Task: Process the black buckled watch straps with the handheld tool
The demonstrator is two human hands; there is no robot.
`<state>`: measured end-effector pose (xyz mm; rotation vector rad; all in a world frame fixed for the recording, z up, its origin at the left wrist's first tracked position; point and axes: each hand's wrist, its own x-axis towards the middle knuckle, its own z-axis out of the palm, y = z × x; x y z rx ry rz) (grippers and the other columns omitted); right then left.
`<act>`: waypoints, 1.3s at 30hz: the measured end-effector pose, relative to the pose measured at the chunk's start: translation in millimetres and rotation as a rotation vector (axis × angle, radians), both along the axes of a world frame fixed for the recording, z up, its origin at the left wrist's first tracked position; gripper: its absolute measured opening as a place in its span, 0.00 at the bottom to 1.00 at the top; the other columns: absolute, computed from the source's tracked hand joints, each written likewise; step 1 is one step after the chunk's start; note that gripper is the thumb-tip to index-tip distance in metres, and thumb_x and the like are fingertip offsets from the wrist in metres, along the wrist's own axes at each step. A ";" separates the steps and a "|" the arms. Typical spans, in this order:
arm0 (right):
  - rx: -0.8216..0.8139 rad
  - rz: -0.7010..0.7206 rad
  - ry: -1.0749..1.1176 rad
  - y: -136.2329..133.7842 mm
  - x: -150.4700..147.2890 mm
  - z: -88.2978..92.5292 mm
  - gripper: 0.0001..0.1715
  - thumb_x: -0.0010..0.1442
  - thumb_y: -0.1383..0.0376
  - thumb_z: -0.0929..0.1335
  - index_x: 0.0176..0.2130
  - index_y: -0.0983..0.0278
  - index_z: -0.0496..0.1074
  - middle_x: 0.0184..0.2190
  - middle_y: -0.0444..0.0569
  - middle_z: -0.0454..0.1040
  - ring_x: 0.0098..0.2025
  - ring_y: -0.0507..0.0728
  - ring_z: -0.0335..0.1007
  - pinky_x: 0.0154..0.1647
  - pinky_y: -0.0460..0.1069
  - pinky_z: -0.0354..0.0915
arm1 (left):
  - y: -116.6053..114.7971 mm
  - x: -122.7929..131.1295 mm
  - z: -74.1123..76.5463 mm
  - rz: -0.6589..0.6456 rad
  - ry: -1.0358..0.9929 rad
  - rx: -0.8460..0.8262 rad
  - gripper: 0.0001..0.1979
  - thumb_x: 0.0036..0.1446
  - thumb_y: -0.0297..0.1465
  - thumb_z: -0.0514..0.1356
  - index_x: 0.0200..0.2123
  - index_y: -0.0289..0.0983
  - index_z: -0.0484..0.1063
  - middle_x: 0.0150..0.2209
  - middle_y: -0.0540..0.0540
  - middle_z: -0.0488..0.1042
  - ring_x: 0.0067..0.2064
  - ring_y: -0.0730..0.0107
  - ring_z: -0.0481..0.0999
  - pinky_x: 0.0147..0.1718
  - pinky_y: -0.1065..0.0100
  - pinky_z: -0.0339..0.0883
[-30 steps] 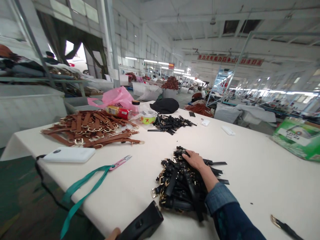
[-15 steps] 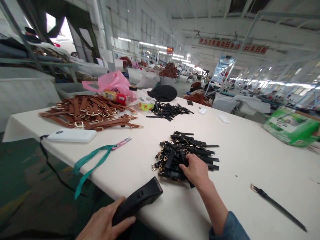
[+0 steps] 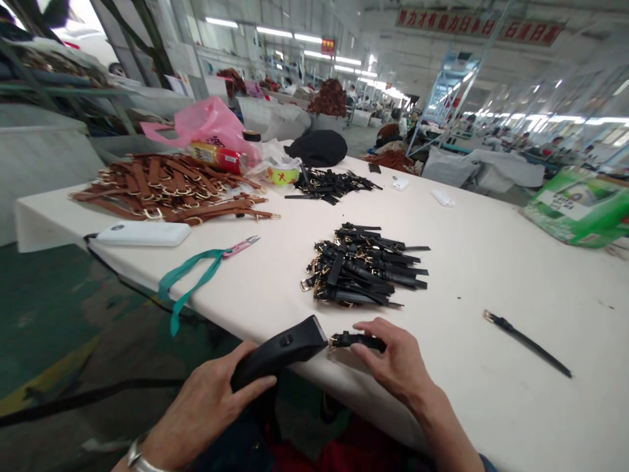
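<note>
Head view: left hand (image 3: 204, 400) closed firmly around a black plastic handheld clipper (image 3: 278, 351), tip beside a gold-buckled black leather strap (image 3: 356, 341) steadied under the right hand's (image 3: 396, 360) loosely spread fingers.

Left hand (image 3: 206, 400) closed, right hand (image 3: 398, 364) extended

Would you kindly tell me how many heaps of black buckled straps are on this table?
2. The larger heap lies mid-table, just beyond the person's right hand; the smaller heap lies farther along, beside a black fabric bundle. Any behind that bundle would not show.
</note>
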<state>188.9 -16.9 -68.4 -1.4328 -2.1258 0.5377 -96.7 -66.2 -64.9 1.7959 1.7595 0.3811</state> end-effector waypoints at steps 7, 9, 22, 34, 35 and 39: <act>-0.013 -0.008 -0.054 -21.7 7.2 -25.0 0.11 0.53 0.64 0.67 0.39 0.58 0.72 0.33 0.47 0.69 0.37 0.55 0.64 0.39 0.49 0.61 | -15.3 1.4 2.9 -0.116 0.050 -0.029 0.16 0.53 0.46 0.52 0.40 0.44 0.65 0.32 0.53 0.74 0.34 0.68 0.74 0.33 0.72 0.63; -0.014 -0.010 -0.038 -20.9 8.6 -25.4 0.10 0.53 0.64 0.67 0.38 0.58 0.72 0.33 0.47 0.69 0.37 0.54 0.64 0.39 0.49 0.61 | -16.3 5.9 6.8 -0.138 0.082 -0.034 0.16 0.53 0.46 0.52 0.40 0.44 0.65 0.33 0.53 0.74 0.35 0.68 0.74 0.32 0.72 0.63; 0.010 0.042 0.071 -25.4 16.7 -29.1 0.12 0.53 0.67 0.67 0.40 0.58 0.72 0.35 0.48 0.68 0.38 0.55 0.63 0.39 0.51 0.62 | 14.7 44.8 54.0 -0.482 0.464 0.066 0.14 0.56 0.44 0.49 0.39 0.42 0.63 0.33 0.49 0.74 0.33 0.60 0.75 0.28 0.65 0.61; -0.015 0.071 0.164 -21.6 27.0 -27.7 0.09 0.48 0.72 0.66 0.34 0.63 0.68 0.35 0.49 0.67 0.39 0.55 0.63 0.40 0.51 0.63 | 30.9 41.8 59.9 -0.558 0.524 0.098 0.15 0.54 0.44 0.51 0.39 0.42 0.65 0.30 0.48 0.75 0.32 0.59 0.75 0.27 0.64 0.61; -0.021 0.064 0.164 -21.6 28.0 -27.2 0.08 0.48 0.71 0.67 0.33 0.64 0.68 0.35 0.49 0.67 0.38 0.55 0.64 0.40 0.51 0.63 | 31.2 41.1 59.9 -0.553 0.525 0.089 0.15 0.54 0.44 0.51 0.38 0.42 0.65 0.30 0.48 0.75 0.32 0.59 0.75 0.27 0.64 0.60; -0.057 0.094 0.183 -21.5 30.5 -24.5 0.10 0.50 0.69 0.68 0.37 0.62 0.70 0.38 0.49 0.68 0.40 0.55 0.64 0.42 0.51 0.63 | 30.8 40.9 58.8 -0.550 0.494 0.094 0.14 0.54 0.45 0.51 0.37 0.42 0.65 0.29 0.49 0.74 0.31 0.61 0.74 0.28 0.65 0.59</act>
